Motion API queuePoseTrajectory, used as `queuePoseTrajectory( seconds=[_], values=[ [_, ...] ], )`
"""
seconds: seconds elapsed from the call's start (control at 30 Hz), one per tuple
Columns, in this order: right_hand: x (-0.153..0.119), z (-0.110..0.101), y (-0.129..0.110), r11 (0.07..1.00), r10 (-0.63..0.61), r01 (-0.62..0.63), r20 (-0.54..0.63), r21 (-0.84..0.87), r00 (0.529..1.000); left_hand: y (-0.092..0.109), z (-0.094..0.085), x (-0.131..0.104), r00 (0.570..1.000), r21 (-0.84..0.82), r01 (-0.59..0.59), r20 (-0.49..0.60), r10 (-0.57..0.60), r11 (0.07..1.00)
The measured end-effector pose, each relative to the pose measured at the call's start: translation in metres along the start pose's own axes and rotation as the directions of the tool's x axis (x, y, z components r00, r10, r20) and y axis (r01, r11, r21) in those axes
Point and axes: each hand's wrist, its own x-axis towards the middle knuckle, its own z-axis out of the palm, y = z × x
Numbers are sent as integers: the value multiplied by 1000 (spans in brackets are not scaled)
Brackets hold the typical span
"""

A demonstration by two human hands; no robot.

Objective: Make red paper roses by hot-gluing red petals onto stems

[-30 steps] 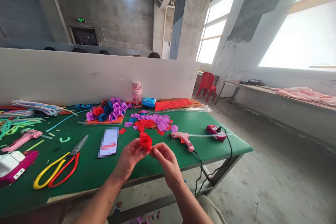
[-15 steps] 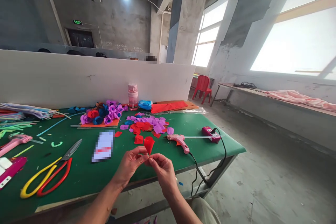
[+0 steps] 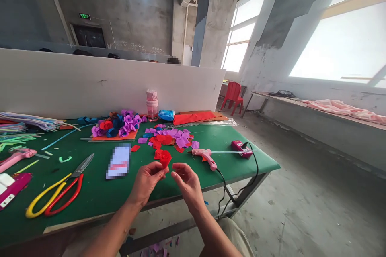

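A red paper flower (image 3: 165, 158) is pinched at its base between the thumb and fingers of my left hand (image 3: 148, 180). Just to its right, my right hand (image 3: 187, 182) has thumb and fingers apart with nothing visible between them. Behind the flower lie loose red and purple paper petals (image 3: 181, 138), and one red petal sits partly hidden right behind it. A pink glue gun (image 3: 205, 156) rests on the table to the right of my hands, a clear glue stick poking out of its back.
The green table (image 3: 99, 192) carries scissors (image 3: 64, 188), a blurred-out card (image 3: 119, 161), finished paper flowers (image 3: 120, 123), a pink bottle (image 3: 152, 105) and a second glue gun (image 3: 21, 156). A power strip (image 3: 241, 149) with a black cord (image 3: 256, 176) sits near the right edge. A white partition (image 3: 75, 88) stands behind.
My right hand has let go of the flower's base and opened. The flower, held in my left hand, has shifted left and tipped so that its inside faces me more.
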Motion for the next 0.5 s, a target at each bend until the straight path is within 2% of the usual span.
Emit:
queuePoseTrajectory(
  seconds=[0.23,0.37,0.5],
  values=[
    [3,14,-5,993,-50,48,-11,-106,999,-4,5,-1,997,-23,39,-60,-40,999],
    [4,21,-7,981,-72,57,-76,-186,995,-2,8,-4,993,0,47,-109,-47,999],
    [6,23,-8,977,-66,52,-65,-206,996,-2,10,-7,994,18,41,-101,-39,999]
  ],
)
